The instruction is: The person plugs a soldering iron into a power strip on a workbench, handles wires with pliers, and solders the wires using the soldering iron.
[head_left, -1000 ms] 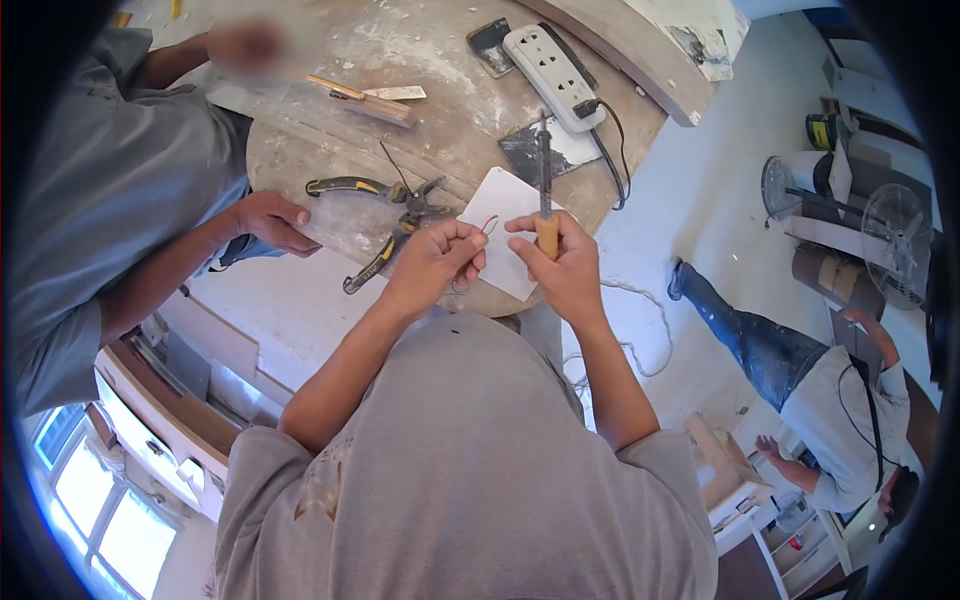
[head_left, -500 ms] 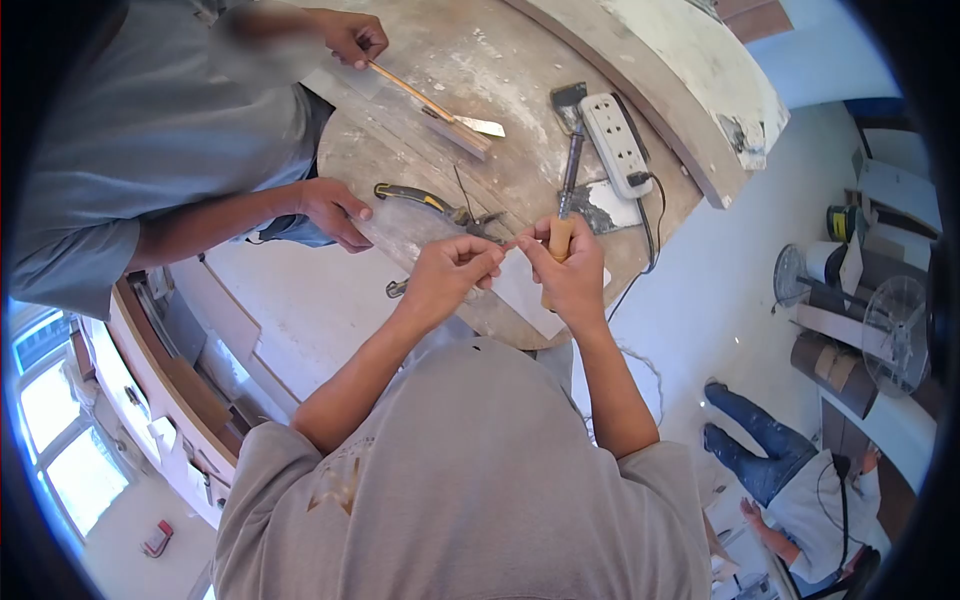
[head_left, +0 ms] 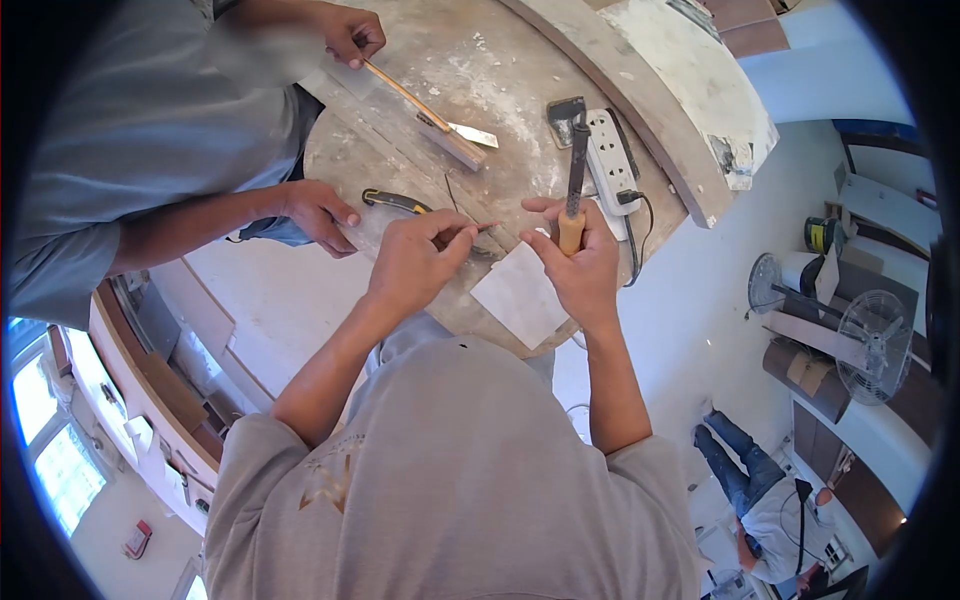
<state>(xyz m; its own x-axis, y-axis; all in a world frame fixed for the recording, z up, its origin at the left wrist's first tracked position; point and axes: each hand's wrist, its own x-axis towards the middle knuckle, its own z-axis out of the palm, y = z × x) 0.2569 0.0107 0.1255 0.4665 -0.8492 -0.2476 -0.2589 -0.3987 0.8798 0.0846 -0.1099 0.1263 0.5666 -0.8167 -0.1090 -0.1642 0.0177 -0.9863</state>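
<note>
My left hand pinches a thin reddish wire whose end sticks out past the fingertips. To its right, my right hand is closed round the wooden handle of a soldering iron, its dark shaft pointing up and away. The thumb and forefinger of that hand are apart. Below and between the hands lies a white sheet on the round table. Yellow-and-black pliers rest behind my left hand, which hides part of them.
A white power strip with a black plug lies at the right of the table, near a curved wooden piece. At left a co-worker holds a thin stick by a wood block. Fans and another person are at right.
My hands were close together half a second ago and are now apart, the right one further right with the iron more upright. The co-worker took hold of the stick since the earliest frame.
</note>
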